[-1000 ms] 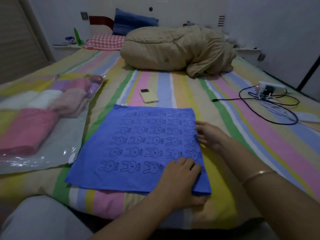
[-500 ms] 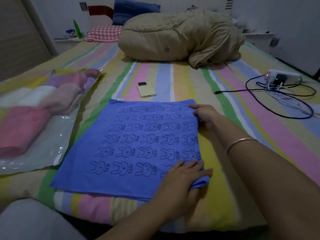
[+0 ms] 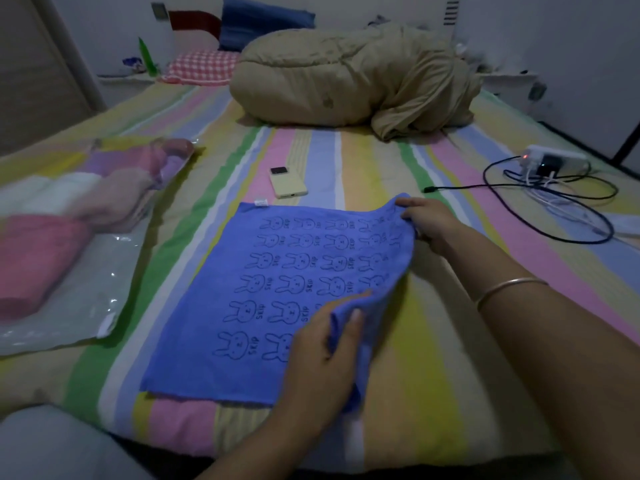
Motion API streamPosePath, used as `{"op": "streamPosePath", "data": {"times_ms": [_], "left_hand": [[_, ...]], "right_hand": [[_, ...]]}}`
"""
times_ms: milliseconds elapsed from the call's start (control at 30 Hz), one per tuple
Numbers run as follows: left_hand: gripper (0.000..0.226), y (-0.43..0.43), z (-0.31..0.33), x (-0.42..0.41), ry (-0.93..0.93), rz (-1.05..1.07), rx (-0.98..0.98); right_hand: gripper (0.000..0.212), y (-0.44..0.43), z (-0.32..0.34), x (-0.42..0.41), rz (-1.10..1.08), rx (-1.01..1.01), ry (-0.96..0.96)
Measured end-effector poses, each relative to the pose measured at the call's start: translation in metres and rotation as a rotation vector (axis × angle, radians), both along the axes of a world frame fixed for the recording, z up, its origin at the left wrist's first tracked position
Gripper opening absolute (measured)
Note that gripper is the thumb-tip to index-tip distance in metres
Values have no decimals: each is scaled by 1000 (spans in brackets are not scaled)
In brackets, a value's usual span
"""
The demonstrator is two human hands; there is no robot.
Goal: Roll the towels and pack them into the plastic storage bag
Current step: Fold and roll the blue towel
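Near the bed's (image 3: 433, 341) front edge, busy with a blue towel (image 3: 277, 299), spread flat except along its right side. Gripping the near right corner with left hand (image 3: 322, 355): fingers curled round bunched cloth, thumb on top. Pinching the far right corner with right hand (image 3: 426, 223), fingers closed over the hem. Lifted both corners within the last half second: had that right edge lying flat on the bed then, now raised clear and beginning to lean leftward. Reads as the opening of a fold or the first turn of the roll; cannot tell which yet. Not rolled at all so far, with the left side down and smooth. Over at the bed's left edge, packed already: rolled towels (image 3: 38, 258), pink and pale, inside the bag (image 3: 79, 306). Beyond the towel's far edge, phone (image 3: 288, 182); toward the right edge, power strip (image 3: 561, 157). Calls, probably, for an even pull from both hands.
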State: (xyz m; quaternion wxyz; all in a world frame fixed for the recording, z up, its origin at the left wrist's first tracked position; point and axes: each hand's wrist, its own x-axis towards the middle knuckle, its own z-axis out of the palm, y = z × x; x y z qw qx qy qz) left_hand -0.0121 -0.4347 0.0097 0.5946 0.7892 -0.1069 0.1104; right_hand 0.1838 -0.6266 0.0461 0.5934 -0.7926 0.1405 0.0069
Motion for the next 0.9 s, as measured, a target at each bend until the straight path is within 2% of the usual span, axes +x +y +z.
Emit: {"op": "streamPosePath", "data": {"times_ms": [67, 167, 267, 400, 433, 567, 667, 767, 800, 900], "left_hand": [[37, 32, -3, -2, -41, 201, 43], [31, 85, -9, -1, -56, 276, 61], [28, 129, -12, -4, 27, 297, 41], [72, 172, -14, -6, 65, 232, 158], [76, 180, -14, -6, 65, 192, 193], [62, 204, -22, 1, 91, 143, 353], [54, 214, -30, 4, 164, 125, 318], [56, 219, -34, 4, 175, 109, 316], [56, 220, -34, 4, 175, 102, 324], [57, 220, -31, 0, 196, 87, 353]], "right_hand": [[42, 21, 13, 7, 14, 68, -29], [35, 61, 30, 19, 92, 85, -47], [36, 110, 36, 35, 207, -68, -53], [34, 184, 29, 52, 315, -218, -8], [34, 202, 24, 56, 333, -262, 4], [29, 255, 1, 70, 379, -477, 21], [28, 277, -15, 76, 412, -665, 16], [7, 286, -31, 81, 370, -534, 10], [8, 287, -34, 81, 373, -451, 19], [45, 285, -38, 73, 345, -96, 22]]}}
